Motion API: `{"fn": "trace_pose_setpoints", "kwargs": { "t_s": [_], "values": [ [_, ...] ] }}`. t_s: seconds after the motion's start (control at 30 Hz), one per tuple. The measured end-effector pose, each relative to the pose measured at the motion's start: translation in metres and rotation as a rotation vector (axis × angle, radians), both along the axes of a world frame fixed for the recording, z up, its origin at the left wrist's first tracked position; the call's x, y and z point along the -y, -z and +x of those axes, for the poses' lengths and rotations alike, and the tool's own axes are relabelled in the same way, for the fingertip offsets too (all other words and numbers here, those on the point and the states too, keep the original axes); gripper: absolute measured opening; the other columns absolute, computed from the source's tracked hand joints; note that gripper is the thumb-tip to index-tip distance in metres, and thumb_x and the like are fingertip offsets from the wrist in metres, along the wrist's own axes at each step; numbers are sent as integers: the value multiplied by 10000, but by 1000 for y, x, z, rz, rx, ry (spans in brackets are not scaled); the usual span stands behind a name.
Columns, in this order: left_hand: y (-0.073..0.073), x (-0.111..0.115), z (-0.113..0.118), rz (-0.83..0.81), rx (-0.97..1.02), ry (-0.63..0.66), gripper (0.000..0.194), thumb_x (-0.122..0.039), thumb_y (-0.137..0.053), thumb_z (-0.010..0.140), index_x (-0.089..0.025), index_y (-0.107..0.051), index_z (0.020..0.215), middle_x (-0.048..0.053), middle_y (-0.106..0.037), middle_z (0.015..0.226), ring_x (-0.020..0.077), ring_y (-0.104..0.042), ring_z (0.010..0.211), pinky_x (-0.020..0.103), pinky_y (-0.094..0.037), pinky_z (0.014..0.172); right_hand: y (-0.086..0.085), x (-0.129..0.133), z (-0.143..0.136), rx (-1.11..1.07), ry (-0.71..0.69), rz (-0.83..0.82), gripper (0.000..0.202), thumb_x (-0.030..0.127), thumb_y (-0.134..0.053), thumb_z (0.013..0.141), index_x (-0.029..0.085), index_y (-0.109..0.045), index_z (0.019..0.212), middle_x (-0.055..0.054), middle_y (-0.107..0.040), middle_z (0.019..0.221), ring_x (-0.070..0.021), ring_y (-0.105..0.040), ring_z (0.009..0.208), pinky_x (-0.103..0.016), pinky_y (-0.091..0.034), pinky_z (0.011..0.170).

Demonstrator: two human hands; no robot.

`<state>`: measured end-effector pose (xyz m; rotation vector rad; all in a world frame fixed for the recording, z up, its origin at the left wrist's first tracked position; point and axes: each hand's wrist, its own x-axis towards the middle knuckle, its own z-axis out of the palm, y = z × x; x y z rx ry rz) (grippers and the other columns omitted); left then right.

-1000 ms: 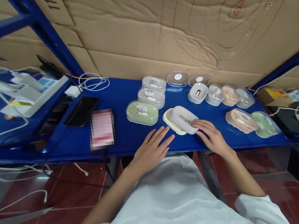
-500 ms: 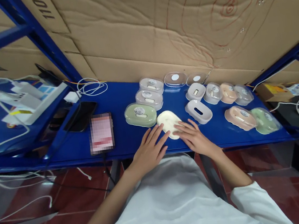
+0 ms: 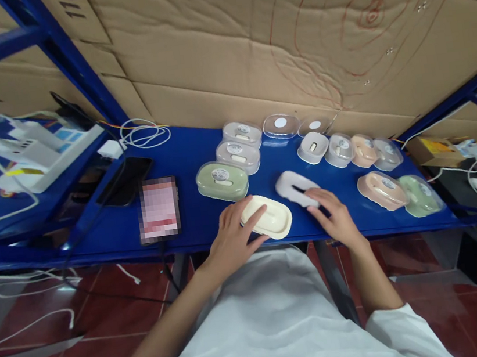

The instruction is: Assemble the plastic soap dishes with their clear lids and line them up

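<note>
A cream oval soap-dish base lies in front of me near the table's front edge. My left hand grips its left end, index finger over the top and thumb by the near rim. To its right, a pale lilac soap-dish tray with a dark slot sits slightly tilted. My right hand pinches this tray at its right end. A gap separates the two pieces. Just beyond my left hand stands a green soap box with a clear lid.
Lidded grey boxes stand behind the green one. Two clear lids lie at the back by the cardboard. An uncovered lilac box and several lidded boxes, including a peach one, stand right. A phone lies left.
My right hand has let go of the cream base and taken hold of the lilac tray, which has shifted left. The cream base has turned and come nearer in my left hand.
</note>
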<state>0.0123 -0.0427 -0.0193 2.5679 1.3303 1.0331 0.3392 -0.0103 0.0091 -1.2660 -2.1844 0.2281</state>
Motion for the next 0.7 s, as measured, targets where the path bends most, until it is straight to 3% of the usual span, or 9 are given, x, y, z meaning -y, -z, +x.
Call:
{"fn": "trace_pose_setpoints", "kwargs": {
  "t_s": [0.1, 0.2, 0.3, 0.4, 0.47, 0.6, 0.7],
  "values": [
    [4, -2, 0, -34, 39, -22, 816, -479, -733, 981, -279, -352, 1674, 207, -300, 1738, 401, -349, 1600, 581, -421, 1233, -4, 16, -47, 95, -217, -19, 376, 331, -562, 1097, 272, -638, 1460, -79, -693, 1458, -272, -573, 1438, -519, -461, 1206],
    [7, -4, -1, -53, 8, 16, 724, -469, -716, 995, -281, -432, 1633, 176, -330, 1742, 389, -338, 1613, 570, -431, 1240, 0, 25, -77, 207, -345, 12, 388, 272, -518, 1110, 244, -619, 1484, -93, -669, 1493, -260, -525, 1490, -528, -404, 1247],
    [5, -4, -3, -66, -26, 46, 564, -451, -694, 1012, -264, -568, 1530, 153, -430, 1699, 379, -365, 1602, 577, -434, 1241, 2, 24, -78, 267, -412, 25, 408, 288, -508, 1119, 249, -598, 1515, -90, -635, 1539, -243, -497, 1519, -511, -384, 1266],
    [-2, -2, -5, -97, -37, 92, 478, -395, -655, 1040, -246, -597, 1490, 151, -420, 1707, 358, -374, 1600, 560, -442, 1242, -6, 3, -56, 254, -439, 39, 403, 354, -502, 1123, 271, -615, 1501, -80, -613, 1565, -245, -512, 1509, -507, -403, 1254],
    [-6, -1, -5, -113, -15, 123, 390, -336, -632, 1045, -230, -636, 1421, 145, -438, 1694, 335, -388, 1594, 536, -444, 1249, -15, -27, -37, 244, -304, 76, 402, 375, -464, 1130, 284, -631, 1484, -78, -623, 1555, -260, -542, 1480, -518, -431, 1224],
    [-8, 0, -6, -109, 53, 162, 255, -275, -649, 1022, -222, -693, 1267, 133, -502, 1641, 324, -392, 1591, 527, -449, 1253, -23, -109, -11, 352, 235, 136, 552, 460, -451, 1103, 155, -549, 1552, -204, -581, 1566, -396, -506, 1475, -614, -409, 1180],
    [-7, -1, -7, -107, 79, 165, 262, -255, -668, 1012, -233, -690, 1272, 132, -500, 1642, 332, -404, 1586, 540, -470, 1238, -18, -152, -3, 478, 365, 58, 599, 465, -493, 1066, 73, -551, 1515, -280, -667, 1409, -431, -586, 1338, -614, -425, 1118]
  ]
}}
